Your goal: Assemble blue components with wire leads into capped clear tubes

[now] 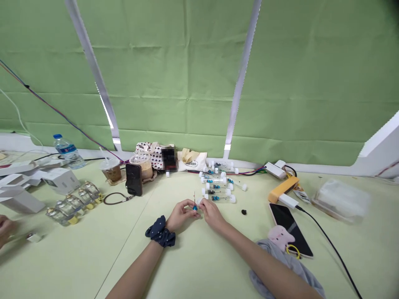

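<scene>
My left hand [181,214], with a dark dotted scrunchie [160,232] round its wrist, pinches a small blue piece [195,208]. A thin reddish-brown stem stands upright from that piece. Close beside it, my right hand [211,212] has its thumb and fingertips pressed together; what is between them is too small to make out. Just beyond my hands lie several clear tubes [222,198] with white caps, and blue and dark pieces show inside them. A small black piece [243,212] rests on the table to the right of my right hand.
Left of my hands are a row of small glass bottles [75,202], white boxes [21,199], a propped phone [134,179] and drink cups [111,170]. To the right lie another phone [293,230], an orange block [283,189], cables and grey cloth [258,272]. Another person's hand [5,229] shows far left.
</scene>
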Action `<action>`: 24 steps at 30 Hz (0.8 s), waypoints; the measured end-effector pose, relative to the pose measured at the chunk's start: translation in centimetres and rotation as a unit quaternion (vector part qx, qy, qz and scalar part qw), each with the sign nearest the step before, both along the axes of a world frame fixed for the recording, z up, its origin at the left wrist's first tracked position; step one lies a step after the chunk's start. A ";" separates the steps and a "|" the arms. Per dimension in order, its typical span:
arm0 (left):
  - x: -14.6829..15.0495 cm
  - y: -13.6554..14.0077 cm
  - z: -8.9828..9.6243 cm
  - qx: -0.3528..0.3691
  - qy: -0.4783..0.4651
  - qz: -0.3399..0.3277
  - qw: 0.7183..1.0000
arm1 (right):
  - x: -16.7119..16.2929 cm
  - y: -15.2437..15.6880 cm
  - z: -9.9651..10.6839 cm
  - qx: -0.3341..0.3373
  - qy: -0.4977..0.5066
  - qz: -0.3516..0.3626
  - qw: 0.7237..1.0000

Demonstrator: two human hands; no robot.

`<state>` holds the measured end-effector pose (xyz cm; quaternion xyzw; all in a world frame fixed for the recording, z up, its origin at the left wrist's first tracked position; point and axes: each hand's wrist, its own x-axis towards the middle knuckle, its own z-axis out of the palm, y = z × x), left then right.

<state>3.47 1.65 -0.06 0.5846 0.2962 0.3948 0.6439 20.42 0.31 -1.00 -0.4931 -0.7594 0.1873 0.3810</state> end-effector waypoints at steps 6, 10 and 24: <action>0.1 0.2 -0.1 0.012 0.016 -0.005 1.000 | 0.3 0.1 0.1 -0.030 -0.007 0.000 1.000; 0.1 0.4 -0.2 0.012 0.036 -0.019 0.999 | 0.8 -0.1 1.0 -0.097 0.007 0.028 0.995; 0.0 0.5 -0.1 0.035 0.024 -0.051 0.998 | 1.3 -0.7 2.4 -0.129 -0.081 0.074 0.985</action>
